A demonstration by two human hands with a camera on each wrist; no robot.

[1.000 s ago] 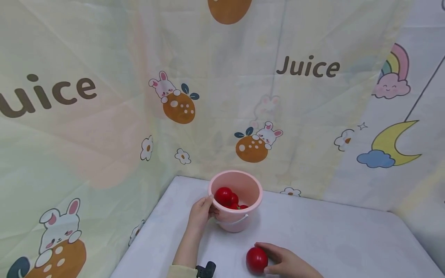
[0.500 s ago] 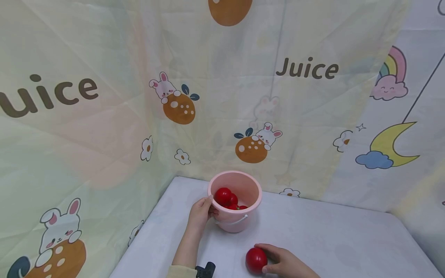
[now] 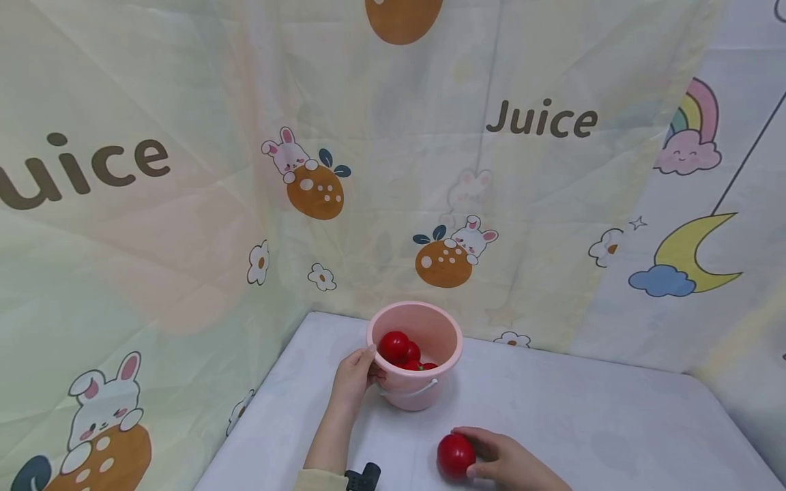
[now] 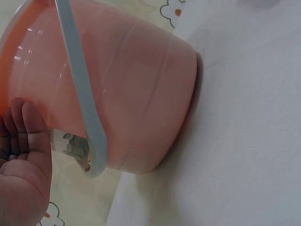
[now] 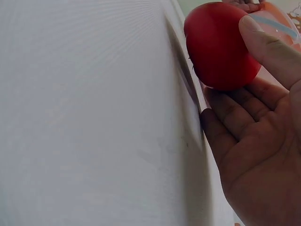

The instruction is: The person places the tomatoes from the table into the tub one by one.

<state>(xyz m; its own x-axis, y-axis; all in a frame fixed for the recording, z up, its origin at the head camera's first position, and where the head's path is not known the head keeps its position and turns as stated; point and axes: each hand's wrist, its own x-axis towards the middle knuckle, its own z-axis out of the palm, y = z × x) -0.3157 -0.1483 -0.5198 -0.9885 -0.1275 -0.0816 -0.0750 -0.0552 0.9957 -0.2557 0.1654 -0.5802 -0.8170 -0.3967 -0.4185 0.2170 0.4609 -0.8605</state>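
A pink bucket point(image 3: 405, 399) with a white handle point(image 4: 84, 94) stands upright on the table. Several red tomatoes point(image 3: 394, 346) lie inside it. My left hand point(image 3: 355, 372) grips the bucket at its left rim, thumb on top and fingers against the outer wall. Nearer to me, a single red tomato point(image 3: 456, 457) sits in my right hand point(image 3: 512, 465). The right wrist view shows the thumb point(image 5: 268, 44) on one side of this tomato and the fingers point(image 5: 233, 113) on the other, close over the tabletop.
The white-covered table point(image 3: 583, 409) extends to the right of the bucket. Printed cloth walls point(image 3: 540, 204) with rabbits and flowers close off its back and left. A dark strap device point(image 3: 364, 477) is on the left wrist.
My right hand and its tomato have shifted very slightly right over the last half second. The left hand and the bucket hold still.
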